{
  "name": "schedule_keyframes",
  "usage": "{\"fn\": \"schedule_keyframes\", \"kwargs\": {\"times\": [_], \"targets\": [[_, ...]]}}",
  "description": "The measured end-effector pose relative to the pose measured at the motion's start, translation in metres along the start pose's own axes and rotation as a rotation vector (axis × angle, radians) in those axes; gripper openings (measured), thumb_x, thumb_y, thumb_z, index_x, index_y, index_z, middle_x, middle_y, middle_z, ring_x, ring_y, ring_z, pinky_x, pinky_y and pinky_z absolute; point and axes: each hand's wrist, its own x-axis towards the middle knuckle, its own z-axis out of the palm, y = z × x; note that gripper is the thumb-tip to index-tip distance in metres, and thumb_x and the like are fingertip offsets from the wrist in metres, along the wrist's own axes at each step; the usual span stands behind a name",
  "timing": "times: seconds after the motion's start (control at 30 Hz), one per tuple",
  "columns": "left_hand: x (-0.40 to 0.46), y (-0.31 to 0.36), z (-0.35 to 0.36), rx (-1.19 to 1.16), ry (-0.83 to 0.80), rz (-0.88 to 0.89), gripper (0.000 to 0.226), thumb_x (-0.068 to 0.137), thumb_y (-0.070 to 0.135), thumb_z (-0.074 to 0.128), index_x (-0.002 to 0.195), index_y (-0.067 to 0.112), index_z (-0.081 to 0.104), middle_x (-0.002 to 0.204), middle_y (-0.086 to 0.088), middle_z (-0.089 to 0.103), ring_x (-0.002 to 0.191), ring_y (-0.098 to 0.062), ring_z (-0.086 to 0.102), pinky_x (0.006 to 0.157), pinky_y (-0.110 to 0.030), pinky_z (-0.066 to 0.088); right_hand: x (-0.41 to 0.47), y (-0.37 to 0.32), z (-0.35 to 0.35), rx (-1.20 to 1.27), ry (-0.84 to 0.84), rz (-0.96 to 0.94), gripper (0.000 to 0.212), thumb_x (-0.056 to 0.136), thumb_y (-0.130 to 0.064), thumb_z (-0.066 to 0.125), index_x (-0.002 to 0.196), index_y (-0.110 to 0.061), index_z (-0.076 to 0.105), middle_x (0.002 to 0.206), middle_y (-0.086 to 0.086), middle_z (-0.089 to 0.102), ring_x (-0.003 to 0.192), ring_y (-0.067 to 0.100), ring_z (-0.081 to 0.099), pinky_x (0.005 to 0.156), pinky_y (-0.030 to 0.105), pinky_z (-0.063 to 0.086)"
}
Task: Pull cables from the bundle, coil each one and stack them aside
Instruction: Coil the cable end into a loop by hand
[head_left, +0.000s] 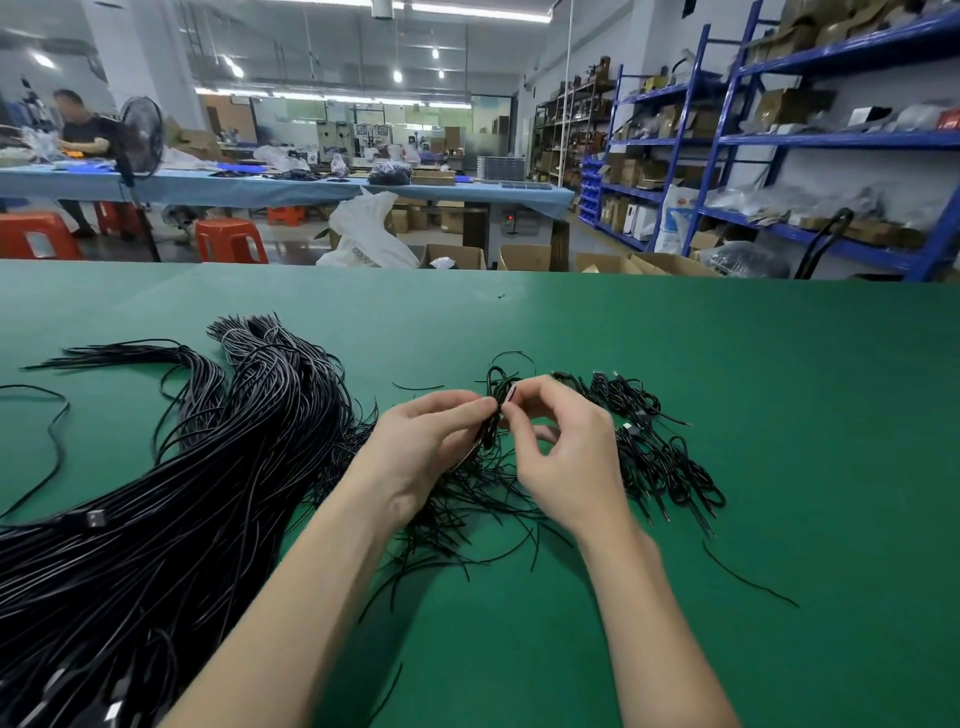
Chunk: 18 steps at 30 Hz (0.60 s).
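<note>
Left hand: we see the left hand at frame centre, fingers curled, thumb and fingertips pinching a small black coiled cable.
Right hand: the right hand sits just beside it, thumb and forefinger pinching the same coil near its connector end; remaining fingers bent loosely.
Coiled cable: held above the green table, between both hands.
Bundle: we note a thick bundle of black cables filling the lower left, fanning toward upper left.
Stack: coiled cables lie right of centre, just beside the right hand.
Loose ends: short black wire ties lie scattered under the wrists.
</note>
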Motion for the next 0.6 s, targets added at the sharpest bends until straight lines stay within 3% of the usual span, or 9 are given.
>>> {"fn": "schedule_keyframes", "kwargs": {"times": [0.1,0.2,0.27,0.33,0.43,0.6], "targets": [[0.000,0.003,-0.006,-0.143,-0.073,-0.168,0.045,0.060,0.011,0.084,0.103,0.007,0.071,0.100,-0.009,0.075,0.084,-0.013,0.070,0.087,-0.021,0.058,0.001,-0.002,0.000,-0.001,-0.020,-0.039,0.012,0.093,-0.006,0.065,0.088,-0.017,0.065,0.084,-0.012,0.065,0.084,0.009,0.065,0.070,0.008,0.048],[-0.001,0.005,-0.009,-0.177,-0.072,-0.230,0.037,0.061,0.008,0.083,0.096,0.010,0.071,0.087,-0.007,0.076,0.070,-0.011,0.072,0.066,-0.020,0.061,0.001,-0.003,-0.002,0.035,-0.060,-0.024,0.013,0.094,-0.007,0.065,0.088,-0.019,0.066,0.084,-0.013,0.066,0.085,0.009,0.066,0.069,0.007,0.047],[-0.001,0.004,-0.010,-0.180,-0.073,-0.231,0.033,0.063,0.006,0.081,0.094,0.010,0.072,0.083,-0.007,0.076,0.066,-0.011,0.072,0.060,-0.019,0.059,0.001,-0.003,-0.004,0.046,-0.082,0.002,0.014,0.094,-0.009,0.066,0.087,-0.021,0.066,0.084,-0.013,0.067,0.086,0.009,0.067,0.066,0.007,0.047],[0.000,0.004,-0.012,-0.121,-0.100,-0.184,0.027,0.063,0.006,0.080,0.089,0.011,0.078,0.085,-0.005,0.076,0.066,-0.009,0.070,0.063,-0.018,0.059,0.001,-0.004,-0.005,0.075,-0.082,0.055,0.013,0.094,-0.012,0.067,0.086,-0.023,0.068,0.083,-0.011,0.068,0.085,0.011,0.067,0.062,0.012,0.051],[0.001,0.006,-0.015,-0.004,-0.198,-0.075,0.027,0.067,0.008,0.080,0.094,0.008,0.080,0.104,-0.008,0.077,0.080,-0.010,0.070,0.082,-0.020,0.058,0.002,-0.003,-0.007,0.178,-0.108,0.193,0.010,0.093,-0.014,0.070,0.085,-0.021,0.071,0.081,-0.008,0.069,0.080,0.015,0.066,0.059,0.031,0.060],[0.001,0.013,-0.021,0.309,-0.189,0.085,0.042,0.063,0.022,0.085,0.102,0.009,0.078,0.107,-0.007,0.077,0.085,-0.006,0.069,0.076,-0.023,0.048,0.004,-0.006,-0.009,0.337,-0.171,0.316,0.009,0.093,-0.006,0.070,0.087,-0.012,0.072,0.078,0.001,0.068,0.069,0.014,0.065,0.060,0.029,0.059]]}}
